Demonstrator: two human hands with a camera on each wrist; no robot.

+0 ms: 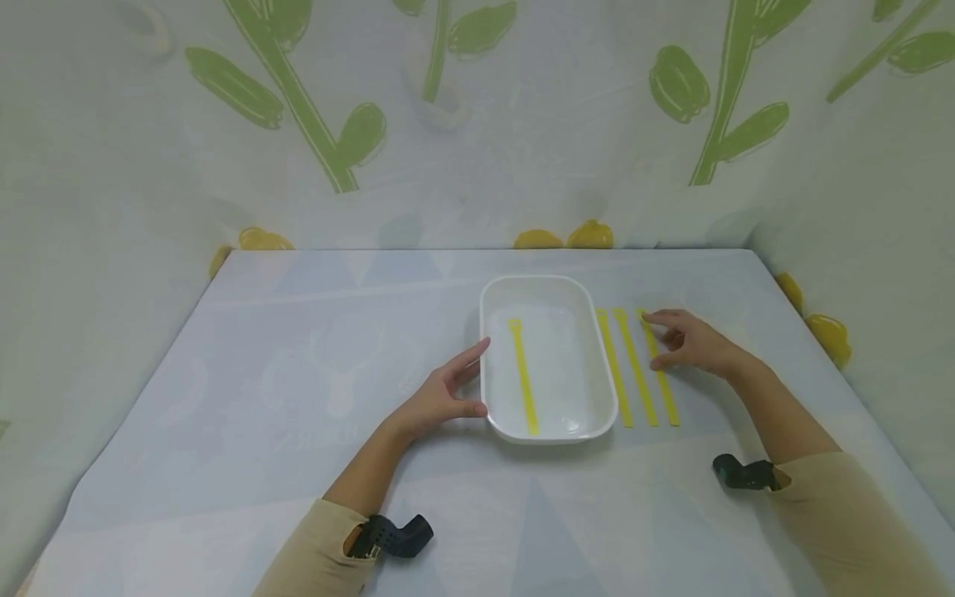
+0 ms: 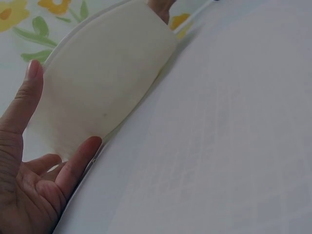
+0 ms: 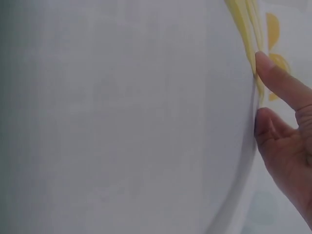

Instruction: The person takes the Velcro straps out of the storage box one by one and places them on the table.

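A white rectangular tray (image 1: 548,438) with rounded corners stands on the table, and one flat yellow strip (image 1: 525,381) with a slightly wider far end lies in it. My left hand (image 1: 445,396) touches the tray's left side with thumb and fingers spread apart; in the left wrist view its fingers lie along the pale outer wall (image 2: 112,68). To the right of the tray, three similar yellow strips lie side by side. My right hand (image 1: 694,344) is over the rightmost strip (image 1: 666,396), index fingertip near its far end and thumb beside its middle, with a gap between them.
The middle strip (image 1: 636,369) and the left strip (image 1: 615,369) lie between the tray and my right hand. A pale patterned cloth covers the table (image 1: 298,373). Behind it hangs a white backdrop (image 1: 522,149) with green leaves and yellow flowers.
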